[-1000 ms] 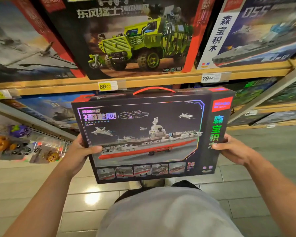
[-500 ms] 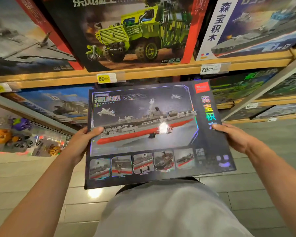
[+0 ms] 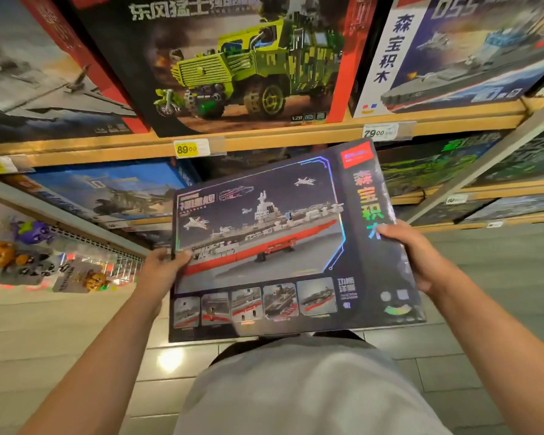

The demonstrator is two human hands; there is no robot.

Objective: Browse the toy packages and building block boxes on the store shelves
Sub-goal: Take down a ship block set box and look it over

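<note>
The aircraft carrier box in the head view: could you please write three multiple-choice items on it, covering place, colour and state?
1. Where is the aircraft carrier box?
A. On the floor
B. In front of the shelves, off them
C. On the top shelf

2. The pictured ship's lower hull is:
A. Red
B. Blue
C. Yellow

3. How is the box held?
A. One hand
B. Both hands at its side edges
C. Not held

Answers: 1 B, it hangs below the 89.00 price tag. 2 A, a red band shows. 3 B, the left hand and right hand grip opposite edges.
</note>
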